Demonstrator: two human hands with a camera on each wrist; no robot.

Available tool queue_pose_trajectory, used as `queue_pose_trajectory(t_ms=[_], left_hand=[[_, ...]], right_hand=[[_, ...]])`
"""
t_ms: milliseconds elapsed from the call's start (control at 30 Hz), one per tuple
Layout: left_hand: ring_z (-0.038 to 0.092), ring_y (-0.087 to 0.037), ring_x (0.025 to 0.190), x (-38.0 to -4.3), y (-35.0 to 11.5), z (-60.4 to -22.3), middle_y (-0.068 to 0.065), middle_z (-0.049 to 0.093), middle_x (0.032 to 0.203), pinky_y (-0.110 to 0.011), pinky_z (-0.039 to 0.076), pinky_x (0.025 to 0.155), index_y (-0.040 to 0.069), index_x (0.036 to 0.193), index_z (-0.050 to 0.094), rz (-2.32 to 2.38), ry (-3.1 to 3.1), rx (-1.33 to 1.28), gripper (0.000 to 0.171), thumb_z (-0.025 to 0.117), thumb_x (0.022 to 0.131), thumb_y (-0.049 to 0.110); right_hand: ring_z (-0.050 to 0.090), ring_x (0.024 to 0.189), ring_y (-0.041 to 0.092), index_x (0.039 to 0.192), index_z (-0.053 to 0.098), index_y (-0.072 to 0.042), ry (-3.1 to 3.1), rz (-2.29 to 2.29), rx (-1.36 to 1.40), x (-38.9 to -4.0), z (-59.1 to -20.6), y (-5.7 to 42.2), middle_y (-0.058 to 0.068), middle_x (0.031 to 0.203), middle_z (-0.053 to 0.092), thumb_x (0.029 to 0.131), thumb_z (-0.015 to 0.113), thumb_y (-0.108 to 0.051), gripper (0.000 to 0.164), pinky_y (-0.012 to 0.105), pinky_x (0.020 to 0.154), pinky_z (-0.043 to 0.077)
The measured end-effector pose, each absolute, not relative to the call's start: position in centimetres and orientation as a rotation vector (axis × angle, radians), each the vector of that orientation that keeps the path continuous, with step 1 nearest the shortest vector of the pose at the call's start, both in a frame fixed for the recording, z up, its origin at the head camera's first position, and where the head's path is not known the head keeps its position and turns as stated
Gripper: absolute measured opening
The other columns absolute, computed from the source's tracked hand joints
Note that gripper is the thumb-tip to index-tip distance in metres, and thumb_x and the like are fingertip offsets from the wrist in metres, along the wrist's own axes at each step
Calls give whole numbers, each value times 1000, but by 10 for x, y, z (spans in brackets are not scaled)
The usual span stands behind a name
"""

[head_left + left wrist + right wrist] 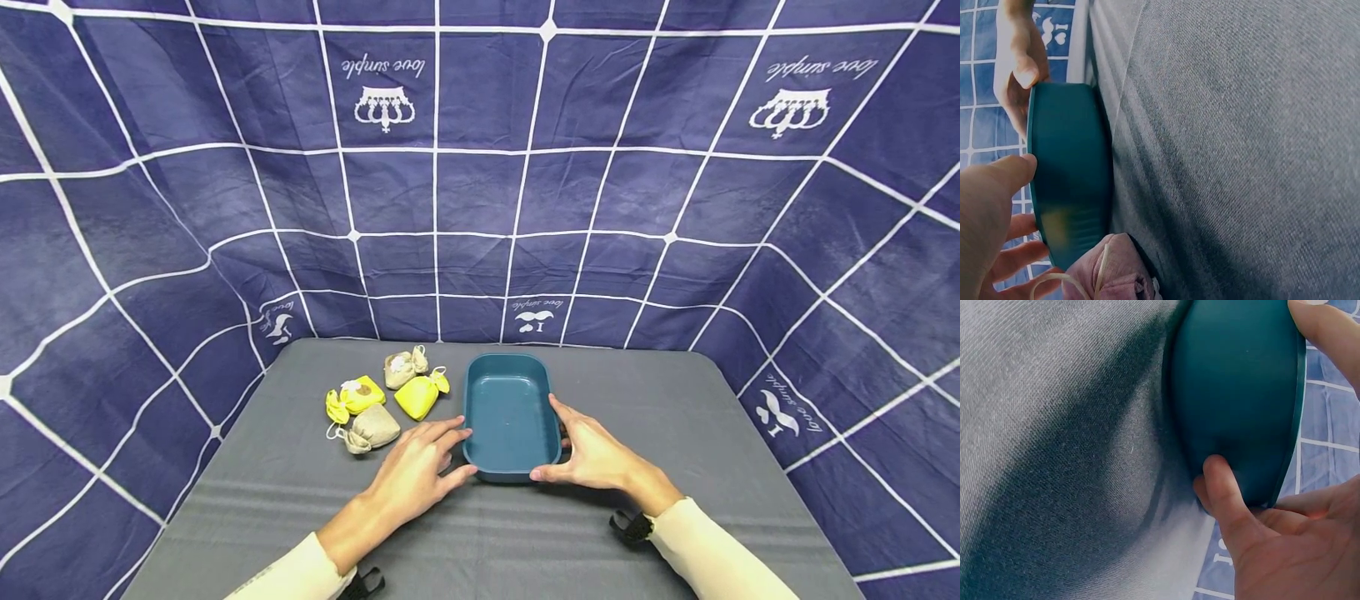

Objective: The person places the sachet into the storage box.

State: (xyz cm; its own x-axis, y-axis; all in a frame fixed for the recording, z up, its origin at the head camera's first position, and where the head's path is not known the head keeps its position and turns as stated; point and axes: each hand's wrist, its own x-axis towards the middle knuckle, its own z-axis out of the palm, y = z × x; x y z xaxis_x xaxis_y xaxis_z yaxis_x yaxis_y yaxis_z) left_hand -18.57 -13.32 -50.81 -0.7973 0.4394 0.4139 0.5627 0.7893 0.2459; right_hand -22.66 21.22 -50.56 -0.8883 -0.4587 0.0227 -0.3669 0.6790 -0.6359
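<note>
A rectangular blue-green plastic bin (510, 425) with rounded corners stands on the grey table, its open top facing up. My left hand (416, 467) is at its left side, with fingertips and thumb touching the rim near the front corner and the fingers extended. Around the front right corner, my right hand (596, 450) holds the bin, thumb at the front rim and fingers along the right wall. In the right wrist view two fingertips (1216, 469) press the outer wall. Beside my left hand lies a beige drawstring pouch (375, 427), looking pinkish in the left wrist view (1116, 265).
Left of the bin lie a yellow pouch (418, 396), another yellow pouch with a patch (363, 393) and a second beige pouch (401, 371). Blue cloth (480, 192) with white grid lines hangs behind and along both sides of the grey table (660, 392).
</note>
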Motion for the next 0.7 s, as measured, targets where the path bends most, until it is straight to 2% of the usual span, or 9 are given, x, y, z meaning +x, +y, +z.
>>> queue_pose_trajectory(t_ms=[233, 500, 700], left_hand=[[74, -40, 143, -185, -146, -507, -9, 74, 160, -65, 61, 115, 15, 151, 76, -542, -2707, -711, 71, 97, 94, 52], [74, -35, 140, -185, -165, -510, -11, 76, 154, -60, 62, 113, 14, 149, 77, -510, -2704, -588, 81, 103, 83, 54], [78, -37, 129, -181, -178, -517, -14, 78, 145, -58, 65, 107, 10, 146, 77, -574, -2676, -525, 83, 106, 79, 50]], right_hand=[[84, 112, 15, 181, 25, 7, 2742, -1008, -638, -227, -505, 210, 30, 180, 48, 82, 104, -60, 144, 32, 103, 68], [84, 111, 16, 181, 27, 7, 2754, -1006, -627, -227, -502, 210, 30, 180, 48, 81, 105, -59, 143, 32, 102, 69], [84, 113, 17, 181, 27, 7, 2750, -1010, -641, -227, -504, 210, 31, 179, 48, 82, 104, -60, 142, 31, 101, 69]])
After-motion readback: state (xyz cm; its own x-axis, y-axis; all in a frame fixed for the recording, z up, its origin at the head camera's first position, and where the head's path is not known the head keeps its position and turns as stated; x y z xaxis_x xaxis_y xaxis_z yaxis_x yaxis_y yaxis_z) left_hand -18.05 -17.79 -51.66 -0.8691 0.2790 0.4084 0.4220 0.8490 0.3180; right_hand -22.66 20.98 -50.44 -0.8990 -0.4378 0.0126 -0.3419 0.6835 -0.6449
